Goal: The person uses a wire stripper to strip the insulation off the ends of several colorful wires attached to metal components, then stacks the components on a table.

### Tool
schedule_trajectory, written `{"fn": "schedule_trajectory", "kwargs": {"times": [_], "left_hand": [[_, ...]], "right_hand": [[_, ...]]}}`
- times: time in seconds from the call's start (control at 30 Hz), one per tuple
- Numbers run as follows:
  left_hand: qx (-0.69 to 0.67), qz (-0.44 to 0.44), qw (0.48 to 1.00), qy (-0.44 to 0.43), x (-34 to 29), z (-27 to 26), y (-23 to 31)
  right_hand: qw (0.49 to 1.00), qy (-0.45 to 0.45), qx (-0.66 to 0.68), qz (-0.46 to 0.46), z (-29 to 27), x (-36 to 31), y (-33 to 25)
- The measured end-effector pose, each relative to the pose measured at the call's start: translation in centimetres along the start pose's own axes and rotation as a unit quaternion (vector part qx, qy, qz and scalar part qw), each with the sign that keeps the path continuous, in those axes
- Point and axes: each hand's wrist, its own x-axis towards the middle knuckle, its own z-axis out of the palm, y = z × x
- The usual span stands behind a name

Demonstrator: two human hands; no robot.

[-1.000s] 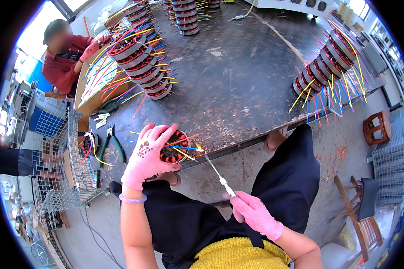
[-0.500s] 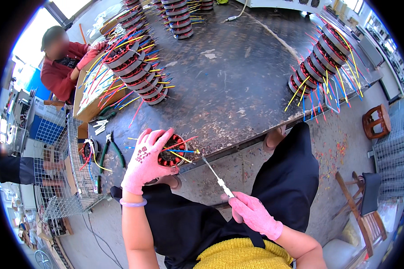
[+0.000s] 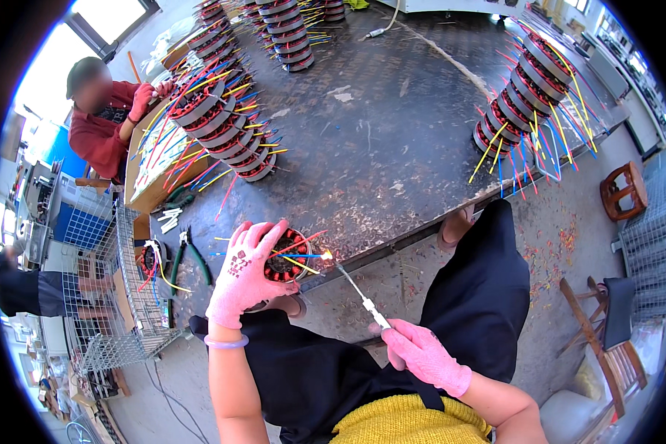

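My left hand [image 3: 240,277], in a pink glove, grips a motor stator [image 3: 297,244] at the table's front edge; its fingers hide part of the ring. Red windings show inside, and red, blue and yellow lead wires [image 3: 296,257] point right from it. In my pink-gloved right hand [image 3: 425,354] is a white-handled lighter [image 3: 364,300] with a long thin metal neck. Its tip reaches up to the wire ends, where a small orange flame [image 3: 327,254] glows at the end of the blue wire.
Stator stacks with protruding wires stand at left [image 3: 233,137] and right [image 3: 529,96]. Green-handled pliers [image 3: 194,259], white sleeves [image 3: 170,220] and another stator [image 3: 150,259] lie left of my left hand. A co-worker [image 3: 100,122] sits behind a cardboard box [image 3: 142,189]. A wire cart [image 3: 118,311] adjoins the table.
A flame now glows at the blue wire's end, where none was bright before. Both hands keep their grips and nearly the same place. The co-worker's hands have shifted slightly.
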Motion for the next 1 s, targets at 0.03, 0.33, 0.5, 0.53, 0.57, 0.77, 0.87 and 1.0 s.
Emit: {"fn": "schedule_trajectory", "kwargs": {"times": [0.03, 0.33, 0.5, 0.53, 0.57, 0.77, 0.87, 1.0], "left_hand": [[-0.001, 0.001, 1.000, 0.001, 0.00, 0.03, -0.01], [0.009, 0.005, 1.000, 0.006, 0.01, 0.15, -0.15], [0.005, 0.007, 1.000, 0.007, 0.01, 0.08, -0.15], [0.007, 0.008, 1.000, 0.008, -0.06, 0.09, -0.14], [0.009, 0.010, 1.000, 0.011, -0.04, 0.10, -0.14], [0.008, 0.009, 1.000, 0.005, 0.07, -0.07, -0.08], [0.002, 0.017, 1.000, 0.021, 0.01, 0.09, -0.05], [-0.003, 0.018, 1.000, 0.017, 0.15, 0.01, 0.02]], "right_hand": [[1.000, 0.002, 0.001, 0.003, 0.02, -0.11, -0.16], [1.000, 0.009, 0.011, 0.007, 0.21, 0.00, -0.47], [0.999, 0.011, 0.032, 0.011, 0.26, -0.09, -0.62], [0.999, 0.011, 0.028, 0.014, 0.22, -0.06, -0.53], [1.000, 0.011, 0.024, 0.016, 0.19, -0.03, -0.49], [1.000, 0.012, 0.026, 0.010, 0.15, -0.08, -0.58], [0.999, 0.016, 0.035, 0.025, 0.02, -0.12, -0.30], [0.999, 0.006, 0.036, 0.011, 0.05, -0.02, -0.03]]}}
